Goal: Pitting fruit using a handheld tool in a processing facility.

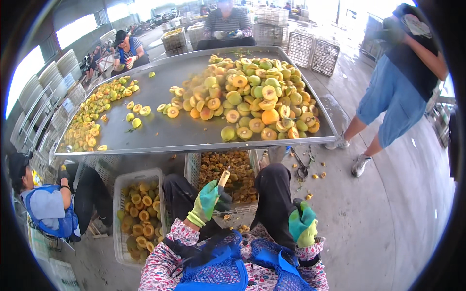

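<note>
My left hand (206, 200), in a green and dark glove with a yellow cuff, is closed around a short tool with a pale wooden handle (224, 178). It is above my lap, in front of a crate of small brown pits and scraps (225, 172). My right hand (302, 224), gloved the same way, rests by my right knee. Its fingers are curled, and what they hold, if anything, is hidden. Beyond my knees, a big pile of yellow-green stone fruit (252, 94), many halved, covers the right of a metal table (160, 126).
A white crate of fruit halves (141, 213) stands left of my legs. One seated person (48, 203) is at left; two others sit beyond the table. Another person (398, 82) stands at right. Stacked crates (324, 56) are behind. Scraps (318, 175) lie on the floor.
</note>
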`<action>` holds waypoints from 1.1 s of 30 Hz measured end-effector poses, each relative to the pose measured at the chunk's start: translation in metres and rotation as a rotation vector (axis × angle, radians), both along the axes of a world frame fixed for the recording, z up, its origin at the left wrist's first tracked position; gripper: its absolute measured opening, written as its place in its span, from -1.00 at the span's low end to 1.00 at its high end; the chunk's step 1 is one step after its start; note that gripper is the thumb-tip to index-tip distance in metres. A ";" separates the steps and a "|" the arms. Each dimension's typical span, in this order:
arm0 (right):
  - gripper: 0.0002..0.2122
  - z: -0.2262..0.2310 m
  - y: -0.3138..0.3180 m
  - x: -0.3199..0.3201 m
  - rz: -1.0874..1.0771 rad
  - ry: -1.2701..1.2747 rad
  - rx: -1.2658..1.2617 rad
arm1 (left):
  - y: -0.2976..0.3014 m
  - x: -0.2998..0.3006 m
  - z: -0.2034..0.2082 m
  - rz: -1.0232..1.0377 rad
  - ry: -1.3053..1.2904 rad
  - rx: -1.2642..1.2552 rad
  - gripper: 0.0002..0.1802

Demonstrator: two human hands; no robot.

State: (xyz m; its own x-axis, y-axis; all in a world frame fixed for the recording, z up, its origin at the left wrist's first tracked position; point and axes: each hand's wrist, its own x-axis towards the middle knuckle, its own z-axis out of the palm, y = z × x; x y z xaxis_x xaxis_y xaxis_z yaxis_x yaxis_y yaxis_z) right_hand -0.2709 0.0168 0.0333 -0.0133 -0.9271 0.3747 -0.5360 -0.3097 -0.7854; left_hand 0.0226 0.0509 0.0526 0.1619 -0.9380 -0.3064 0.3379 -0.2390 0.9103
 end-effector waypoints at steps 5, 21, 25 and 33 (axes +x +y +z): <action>-0.78 0.039 0.004 0.042 0.245 -0.246 0.272 | 0.006 0.001 0.003 0.048 0.001 -0.187 -0.52; -0.77 0.007 -0.006 0.131 0.682 -0.737 0.789 | 0.034 -0.029 -0.005 0.056 -1.181 -0.704 -0.43; -0.72 -0.020 -0.011 0.131 0.534 -0.807 0.826 | 0.023 -0.030 -0.023 -0.096 -1.115 -0.686 -0.56; -0.76 0.011 -0.079 0.141 0.545 -0.960 0.836 | -0.039 0.028 -0.001 -0.062 -0.417 -0.477 -0.74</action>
State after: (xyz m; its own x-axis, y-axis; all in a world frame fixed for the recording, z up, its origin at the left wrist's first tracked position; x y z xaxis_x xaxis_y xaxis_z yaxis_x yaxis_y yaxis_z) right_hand -0.1301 -0.0622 0.0447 0.4853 -0.8411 -0.2389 0.3499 0.4372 -0.8285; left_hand 0.0509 0.0121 0.0512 0.1183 -0.9672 0.2246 -0.0698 0.2175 0.9736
